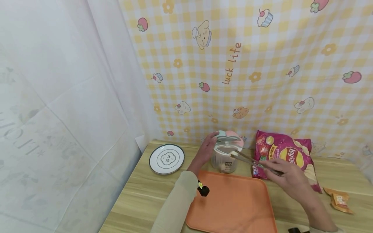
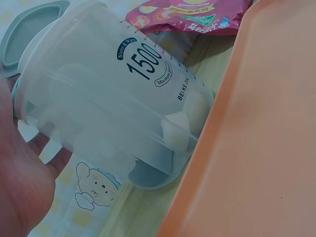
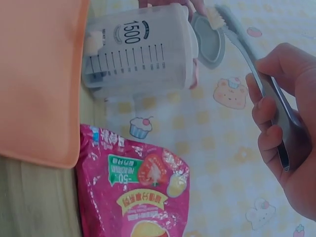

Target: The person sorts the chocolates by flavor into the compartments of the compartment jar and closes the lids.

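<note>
A clear plastic storage container point(image 1: 219, 161) marked 1500 stands behind the tray, its green-and-pink lid point(image 1: 233, 133) raised. My left hand point(image 1: 207, 148) holds the container's upper left side near the lid; in the left wrist view, fingers reach behind the container wall. My right hand point(image 1: 287, 176) grips metal tongs point(image 1: 250, 159). Between the tong tips is a small pale, ridged piece of food point(image 3: 215, 19), over the container's opening. Through the wall, pale pieces point(image 2: 177, 129) show at the bottom of the container; their exact kind is unclear.
An orange tray point(image 1: 230, 204) lies in front of the container. To the right, a magenta Lay's chip bag point(image 1: 269, 150) leans against the patterned cloth, with a small orange wrapped packet point(image 1: 340, 200) nearer. A white plate point(image 1: 155, 161) with a dark rim sits at the left.
</note>
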Action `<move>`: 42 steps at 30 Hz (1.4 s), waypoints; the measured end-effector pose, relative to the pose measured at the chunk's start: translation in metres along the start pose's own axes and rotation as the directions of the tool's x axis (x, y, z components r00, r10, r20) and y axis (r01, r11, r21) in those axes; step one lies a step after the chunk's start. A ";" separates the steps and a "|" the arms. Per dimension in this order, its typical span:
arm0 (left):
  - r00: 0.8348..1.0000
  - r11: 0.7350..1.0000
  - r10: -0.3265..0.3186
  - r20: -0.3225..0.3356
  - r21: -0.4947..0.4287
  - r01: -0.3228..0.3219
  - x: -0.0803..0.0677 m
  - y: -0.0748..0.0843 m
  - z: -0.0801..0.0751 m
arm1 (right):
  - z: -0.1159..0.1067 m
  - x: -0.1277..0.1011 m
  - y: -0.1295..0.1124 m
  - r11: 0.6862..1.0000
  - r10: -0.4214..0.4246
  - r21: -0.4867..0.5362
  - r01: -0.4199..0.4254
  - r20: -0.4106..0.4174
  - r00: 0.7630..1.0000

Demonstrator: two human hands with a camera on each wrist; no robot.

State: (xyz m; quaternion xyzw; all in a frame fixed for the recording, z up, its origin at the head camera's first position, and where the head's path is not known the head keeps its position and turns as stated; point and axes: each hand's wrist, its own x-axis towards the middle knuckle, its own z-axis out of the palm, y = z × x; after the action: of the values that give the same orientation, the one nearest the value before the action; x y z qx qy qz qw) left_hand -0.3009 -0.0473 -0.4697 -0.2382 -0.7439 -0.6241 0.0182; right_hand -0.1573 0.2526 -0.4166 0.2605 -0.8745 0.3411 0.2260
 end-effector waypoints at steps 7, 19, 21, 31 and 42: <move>1.000 1.000 0.004 0.008 -0.005 -0.004 -0.002 0.001 0.000 | 0.018 0.014 -0.001 1.000 -0.002 0.005 0.002 -0.066 0.998; 1.000 1.000 0.007 0.001 0.002 -0.007 -0.001 0.001 0.000 | 0.036 0.020 0.004 1.000 0.019 -0.003 -0.020 -0.095 0.995; 1.000 1.000 0.009 0.008 0.000 -0.009 -0.003 0.006 0.000 | 0.037 0.020 0.006 0.999 0.020 -0.027 -0.023 -0.094 0.995; 1.000 1.000 0.006 0.003 0.023 -0.006 -0.001 -0.001 0.000 | 0.039 0.018 0.006 0.995 0.014 -0.096 -0.021 -0.075 0.997; 1.000 1.000 0.014 -0.008 0.014 -0.013 0.001 -0.003 0.000 | 0.038 0.020 0.005 0.994 0.021 -0.107 -0.027 -0.055 0.998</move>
State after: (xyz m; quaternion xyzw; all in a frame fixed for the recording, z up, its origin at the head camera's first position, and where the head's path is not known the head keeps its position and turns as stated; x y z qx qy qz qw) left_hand -0.3027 -0.0476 -0.4722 -0.2404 -0.7467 -0.6196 0.0273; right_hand -0.1841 0.2226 -0.4324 0.2280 -0.8883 0.3029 0.2590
